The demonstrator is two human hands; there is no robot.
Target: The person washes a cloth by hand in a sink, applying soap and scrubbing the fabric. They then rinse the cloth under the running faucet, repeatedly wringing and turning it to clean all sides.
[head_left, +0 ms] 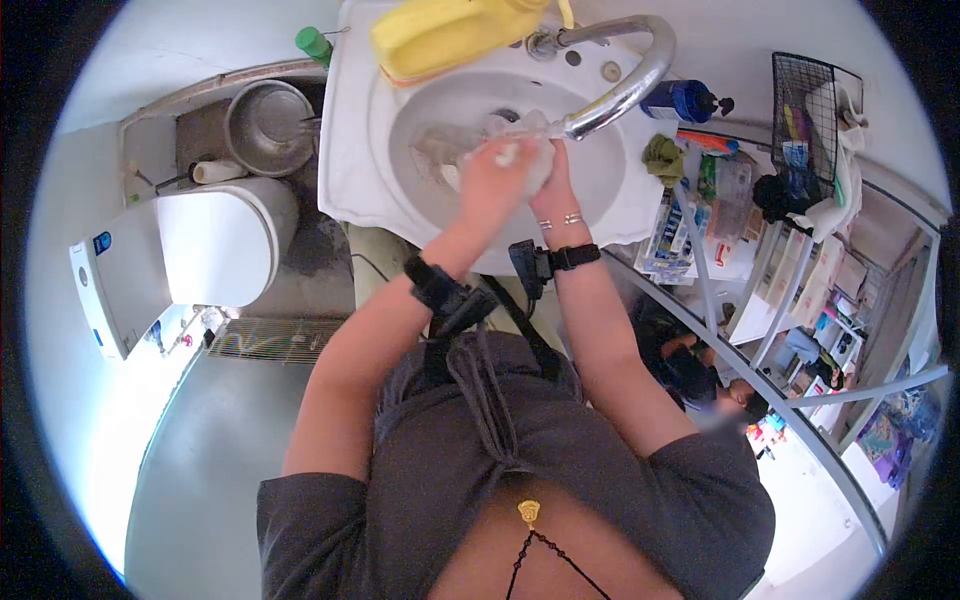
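Both my hands are over the white sink (360,150), under the spout of the chrome tap (625,90). My left hand (490,185) and my right hand (552,185) are closed together around a clear, pale object (530,135) that is blurred; I cannot tell exactly what it is. Each wrist wears a black strap. A yellow plastic container (450,35) lies on the sink's back rim.
A white toilet (215,245) with its lid up stands at the left, a metal pot (268,125) behind it. A blue bottle (685,100), a green cloth (662,158) and a wire basket (810,120) sit at the right. Another person (720,385) crouches at lower right.
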